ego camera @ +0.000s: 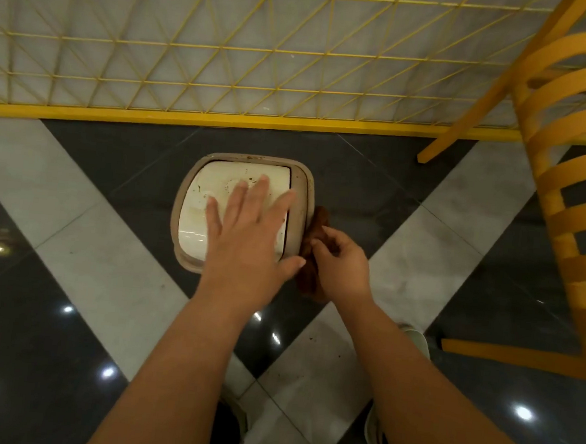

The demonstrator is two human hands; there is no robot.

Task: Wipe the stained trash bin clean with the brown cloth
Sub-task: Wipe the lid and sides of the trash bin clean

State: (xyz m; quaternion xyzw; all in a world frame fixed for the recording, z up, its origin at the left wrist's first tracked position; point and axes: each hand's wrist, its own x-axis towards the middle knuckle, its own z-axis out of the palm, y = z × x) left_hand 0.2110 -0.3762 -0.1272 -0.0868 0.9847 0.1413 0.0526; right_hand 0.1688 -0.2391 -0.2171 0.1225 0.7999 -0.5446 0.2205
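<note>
Seen from above, the bin (238, 213) stands upright on the floor (71, 207), just before the yellow mesh fence (193, 51); its rounded rectangular top runs lengthwise away from the person, toward the fence, and the white lid (208, 192) carries dark specks. Flat across that lid lies the left hand (247, 231), fingers straight and spread, pointing toward the fence. Against the bin's right side, the right hand (339, 262) has its fingers curled round the brown cloth (311, 256), which is bunched between hand and bin wall and hangs down beside it. A yellow chair (568, 169) stands to the right, well apart.
</note>
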